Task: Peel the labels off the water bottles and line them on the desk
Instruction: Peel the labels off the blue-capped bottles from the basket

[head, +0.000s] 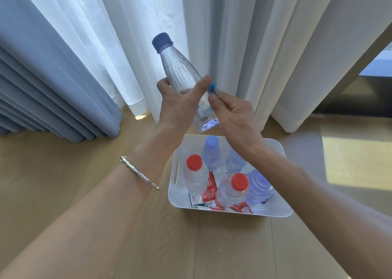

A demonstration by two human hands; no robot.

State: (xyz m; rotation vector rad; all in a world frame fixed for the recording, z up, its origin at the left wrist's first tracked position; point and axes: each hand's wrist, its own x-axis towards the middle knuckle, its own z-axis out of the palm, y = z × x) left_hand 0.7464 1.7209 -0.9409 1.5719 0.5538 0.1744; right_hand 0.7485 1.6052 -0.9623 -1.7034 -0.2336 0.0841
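Observation:
A clear water bottle [180, 70] with a dark blue cap is held tilted in the air, cap up and to the left, above a white bin [275, 211]. My left hand [180, 102] grips its middle. My right hand [231, 113] pinches a blue strip of label [212, 88] at the bottle's right side; part of the label still clings to the lower body. Inside the bin stand two red-capped bottles [195, 176] [232, 190], several blue-tinted bottles [210, 153], and loose red-and-white labels [209, 190].
The bin sits on a wooden floor [63, 183]. Blue curtains [53, 77] hang at the left, white curtains [265, 45] behind the bottle. A dark doorway or window frame [360, 83] is at the right. A silver bracelet [139, 172] circles my left wrist.

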